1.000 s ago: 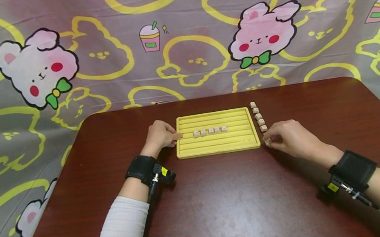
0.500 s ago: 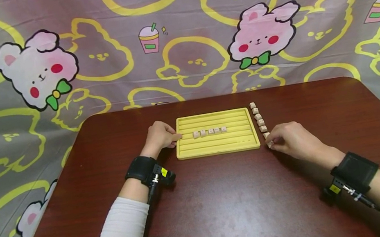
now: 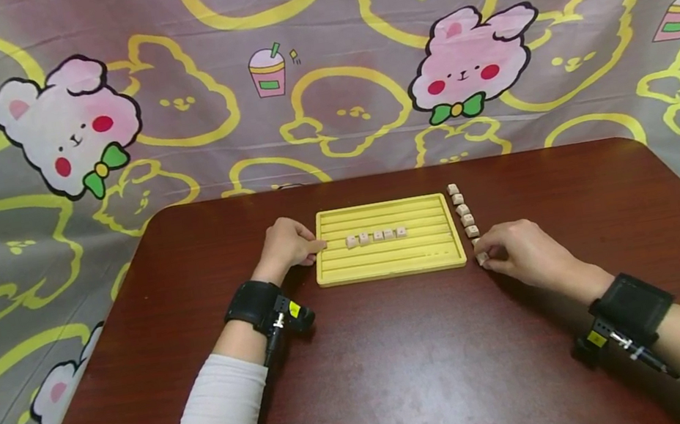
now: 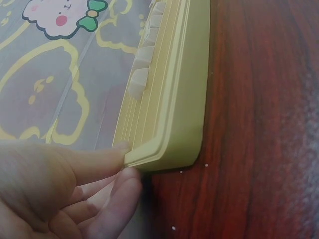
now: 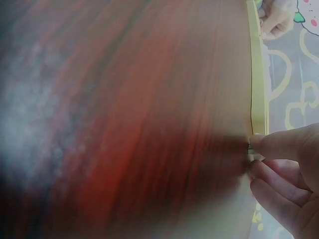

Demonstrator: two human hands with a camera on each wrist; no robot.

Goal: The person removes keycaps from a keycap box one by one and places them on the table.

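A yellow ridged tray [image 3: 392, 266] lies on the table with several pale keycaps [image 3: 401, 232] in a row on one of its ridges. My left hand [image 3: 287, 243] pinches the tray's left edge between thumb and fingers; the left wrist view shows the thumb [image 4: 99, 164] on top of the rim. To the right of the tray, more pale keycaps [image 3: 467, 220] stand in a column on the table. At the column's near end my right hand [image 3: 522, 250] pinches a keycap [image 3: 482, 258], mostly covered by the fingertips. One keycap just beyond it is partly hidden by the hand.
The dark wooden table [image 3: 404, 365] stretches in front of the tray and to both sides. Behind its far edge hangs a patterned cloth [image 3: 340, 41]. Each wrist wears a black strap [image 3: 252, 306] with a small camera.
My right hand has shifted slightly right and nearer with its keycap, and one keycap beyond the fingertips has come into view. The left hand and tray have stayed still.
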